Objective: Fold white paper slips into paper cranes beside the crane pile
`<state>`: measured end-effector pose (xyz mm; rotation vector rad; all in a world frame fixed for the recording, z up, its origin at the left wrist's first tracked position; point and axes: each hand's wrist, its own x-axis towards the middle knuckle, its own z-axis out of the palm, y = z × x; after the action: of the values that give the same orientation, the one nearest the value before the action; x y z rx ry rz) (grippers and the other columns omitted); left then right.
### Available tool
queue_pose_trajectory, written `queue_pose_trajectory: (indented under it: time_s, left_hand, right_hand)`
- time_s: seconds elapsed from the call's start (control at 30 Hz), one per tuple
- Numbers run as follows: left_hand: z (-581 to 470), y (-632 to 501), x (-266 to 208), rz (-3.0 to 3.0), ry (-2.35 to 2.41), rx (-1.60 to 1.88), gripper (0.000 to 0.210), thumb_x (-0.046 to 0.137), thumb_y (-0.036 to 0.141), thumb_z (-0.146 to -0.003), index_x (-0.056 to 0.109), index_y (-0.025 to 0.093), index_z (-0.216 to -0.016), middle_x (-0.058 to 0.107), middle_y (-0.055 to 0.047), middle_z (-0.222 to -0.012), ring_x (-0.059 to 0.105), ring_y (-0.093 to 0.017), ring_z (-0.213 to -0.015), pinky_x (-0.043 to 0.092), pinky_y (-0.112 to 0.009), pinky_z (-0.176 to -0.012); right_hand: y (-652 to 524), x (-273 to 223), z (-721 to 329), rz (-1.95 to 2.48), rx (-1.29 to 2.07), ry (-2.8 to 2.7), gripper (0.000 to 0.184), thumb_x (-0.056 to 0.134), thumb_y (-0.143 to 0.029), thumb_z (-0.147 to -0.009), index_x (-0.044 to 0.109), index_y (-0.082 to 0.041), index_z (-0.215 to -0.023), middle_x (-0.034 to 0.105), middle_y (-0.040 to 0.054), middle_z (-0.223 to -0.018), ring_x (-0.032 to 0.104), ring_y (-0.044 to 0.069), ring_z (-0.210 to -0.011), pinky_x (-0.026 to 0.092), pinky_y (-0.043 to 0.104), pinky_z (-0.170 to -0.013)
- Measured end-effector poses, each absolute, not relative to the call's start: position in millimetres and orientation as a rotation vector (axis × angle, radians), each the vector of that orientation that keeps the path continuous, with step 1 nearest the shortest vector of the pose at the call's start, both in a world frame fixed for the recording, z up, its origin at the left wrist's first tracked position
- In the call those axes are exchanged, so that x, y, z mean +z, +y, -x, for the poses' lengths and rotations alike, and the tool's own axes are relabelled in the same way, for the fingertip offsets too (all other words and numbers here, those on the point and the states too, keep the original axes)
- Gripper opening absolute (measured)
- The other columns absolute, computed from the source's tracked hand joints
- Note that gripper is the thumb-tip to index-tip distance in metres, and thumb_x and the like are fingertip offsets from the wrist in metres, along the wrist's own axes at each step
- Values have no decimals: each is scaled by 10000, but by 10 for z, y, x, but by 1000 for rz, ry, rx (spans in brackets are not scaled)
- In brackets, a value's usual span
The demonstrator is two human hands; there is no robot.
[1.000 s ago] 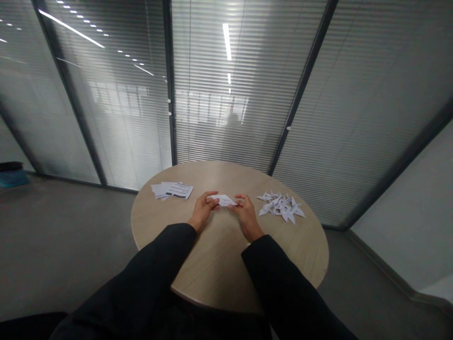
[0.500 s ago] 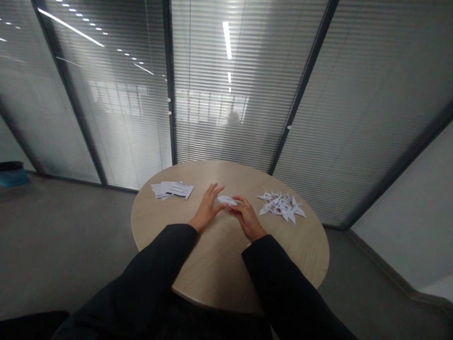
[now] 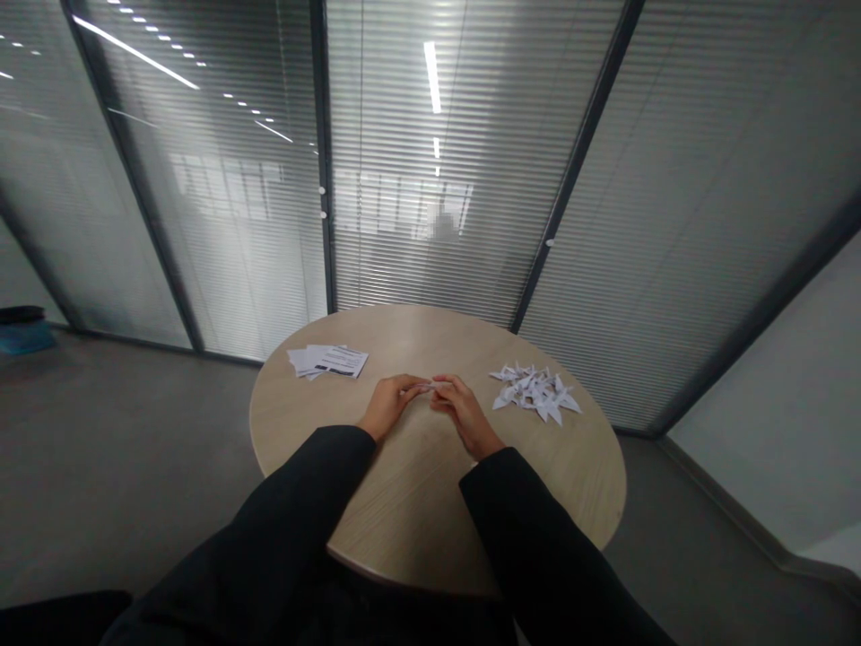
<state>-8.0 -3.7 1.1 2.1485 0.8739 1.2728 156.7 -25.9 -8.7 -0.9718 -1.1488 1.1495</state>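
Note:
A small folded white paper (image 3: 431,386) is held between my two hands over the middle of the round table; fingers cover most of it. My left hand (image 3: 390,401) pinches its left end between thumb and fingers. On the other end, my right hand (image 3: 464,413) is closed with fingertips and thumb together. To the right of my right hand lies a heap of folded white paper cranes (image 3: 536,390). Left of my left hand rests a loose stack of paper sheets (image 3: 328,360), the top one printed with dark text.
The round wooden table (image 3: 417,511) stands close to a glass partition (image 3: 430,251) with blinds. A white wall (image 3: 794,431) rises at the right. On the floor at far left is a bin with a blue lower part (image 3: 25,337).
My left hand's raised, spread fingers have come down and closed on the folded paper. The paper now shows as a thin strip between both hands. The heap and the stack are unchanged.

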Motion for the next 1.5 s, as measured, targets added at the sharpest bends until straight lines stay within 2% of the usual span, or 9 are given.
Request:
queue_pose_trajectory:
  time_s: [0.23, 0.4, 0.6, 0.8, 1.0, 1.2, 1.5]
  left_hand:
    - [52, -72, 84, -1884, 1008, 1168, 307, 611, 413, -764, 731, 136, -820, 712, -49, -701, 641, -171, -608, 467, -245, -636]
    - [41, -47, 58, -1757, 962, 1082, 358, 653, 464, -708, 716, 128, -814, 714, -59, -723, 625, -160, -538, 457, -240, -559]
    - [41, 10, -8, -1719, 925, 1041, 387, 681, 477, -677, 719, 124, -831, 710, -61, -697, 628, -167, -566, 466, -253, -597]
    - [16, 33, -41, -1495, 815, 1040, 422, 795, 387, -546, 719, 106, -852, 713, -67, -744, 636, -177, -665, 495, -291, -701]
    - [8, -61, 14, -1265, 683, 1011, 438, 809, 396, -551, 728, 88, -853, 712, -98, -864, 642, -192, -802, 505, -342, -817]
    - [21, -61, 3, -1195, 674, 965, 399, 812, 371, -564, 726, 86, -829, 710, -108, -883, 649, -187, -827, 507, -321, -825]
    - [-3, -55, 12, -1151, 712, 994, 365, 815, 354, -550, 709, 77, -762, 712, -105, -805, 650, -167, -723, 521, -303, -755]
  right_hand:
    - [-253, -66, -1580, 1028, 624, -1484, 236, 635, -383, -757, 678, -218, -920, 628, 60, -993, 594, 204, -936, 468, 355, -844]
    - [-257, -60, -1585, 991, 443, -1621, 186, 645, -363, -776, 713, -224, -877, 636, 70, -937, 590, 214, -938, 467, 356, -830]
    - [-242, -71, -1595, 980, 407, -1631, 149, 637, -336, -790, 712, -218, -840, 649, 61, -885, 607, 205, -879, 474, 349, -805]
    - [-258, -54, -1597, 1033, 322, -1589, 161, 606, -342, -811, 694, -208, -798, 644, 51, -829, 603, 197, -828, 470, 341, -776]
    - [-277, -56, -1571, 1052, 215, -1626, 168, 569, -342, -842, 665, -209, -802, 625, 50, -837, 583, 197, -837, 459, 339, -782]
    - [-297, -54, -1555, 1071, 125, -1686, 167, 518, -315, -877, 645, -220, -825, 605, 55, -861, 559, 210, -872, 441, 360, -821]
    - [-283, -56, -1580, 1067, 109, -1777, 134, 512, -254, -861, 633, -199, -850, 608, 66, -859, 566, 214, -853, 443, 350, -798]
